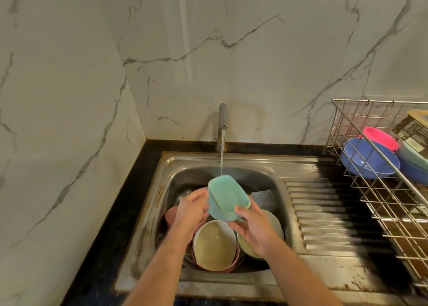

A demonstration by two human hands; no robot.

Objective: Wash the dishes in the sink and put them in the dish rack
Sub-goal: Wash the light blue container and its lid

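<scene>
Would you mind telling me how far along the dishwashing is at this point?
Done: a blue bowl and a pink bowl sit in the dish rack. In hand: both hands, left and right, hold a teal dish under the running tap. Left: several bowls, including a cream bowl, wait in the sink.

Teal rectangular dish (228, 198), centre frame, tilted with underside up, directly under the tap's water stream. Steel sink (273, 178) below holds a cream bowl (215, 245) nested in a pink bowl (229, 267), plus a pale green bowl (275, 220). Wire dish rack (391, 203), right edge, holds a blue bowl (368, 158) and a pink bowl (379, 137).
</scene>
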